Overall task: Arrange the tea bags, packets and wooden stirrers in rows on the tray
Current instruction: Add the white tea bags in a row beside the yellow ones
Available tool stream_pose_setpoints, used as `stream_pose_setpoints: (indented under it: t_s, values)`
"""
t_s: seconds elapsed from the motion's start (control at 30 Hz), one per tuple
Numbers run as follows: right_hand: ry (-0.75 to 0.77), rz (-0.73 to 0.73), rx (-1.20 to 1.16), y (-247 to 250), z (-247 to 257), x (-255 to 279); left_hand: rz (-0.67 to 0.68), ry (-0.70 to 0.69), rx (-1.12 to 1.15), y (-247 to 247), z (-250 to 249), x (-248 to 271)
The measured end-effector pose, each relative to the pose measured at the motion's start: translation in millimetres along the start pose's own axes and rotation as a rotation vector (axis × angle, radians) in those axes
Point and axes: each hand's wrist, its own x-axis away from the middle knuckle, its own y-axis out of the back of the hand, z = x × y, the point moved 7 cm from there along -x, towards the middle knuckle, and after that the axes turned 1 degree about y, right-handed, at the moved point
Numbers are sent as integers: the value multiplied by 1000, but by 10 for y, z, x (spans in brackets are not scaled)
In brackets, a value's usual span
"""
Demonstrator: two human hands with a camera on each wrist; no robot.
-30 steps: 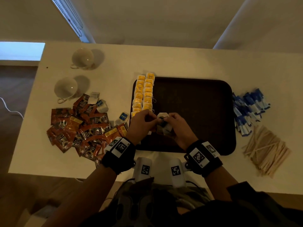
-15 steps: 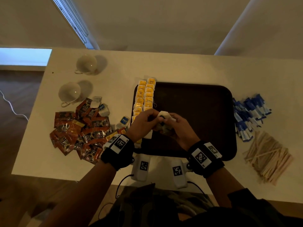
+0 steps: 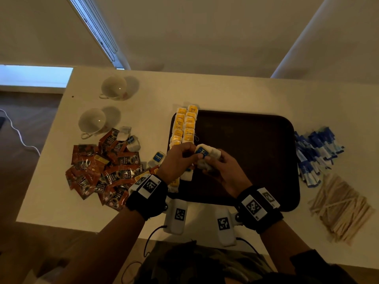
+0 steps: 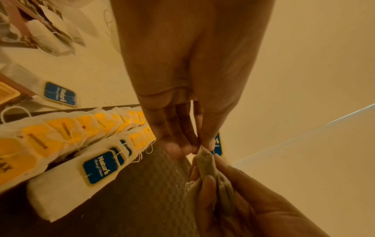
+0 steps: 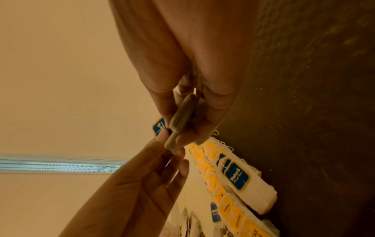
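Both hands grasp one blue-tagged tea bag above the tray: right hand pinches the pouch, left hand its tag. Step: placing. Next, judged: lay it extending the second row.

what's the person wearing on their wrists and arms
Each wrist carries a wide black band: the left wrist band and the right wrist band. Both bear white plates printed with black square-patterned markers. A white camera module with its own marker and a dark cable hangs under each wrist. Forearms are bare; dark sleeves begin higher up.
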Motion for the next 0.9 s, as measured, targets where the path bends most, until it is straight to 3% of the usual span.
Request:
stream_pose_setpoints:
  t_s: [0.27,0.53,0.9]
  values:
    - [26,-1,64,-10,39,-16,-124,-75,85,72,-104,35]
    - [-6,22,-35,-22,51,17,-93,19,167,114,-51,45]
    - [20,49,-16,-3,38,21,-176,-24,281,185,-80,85]
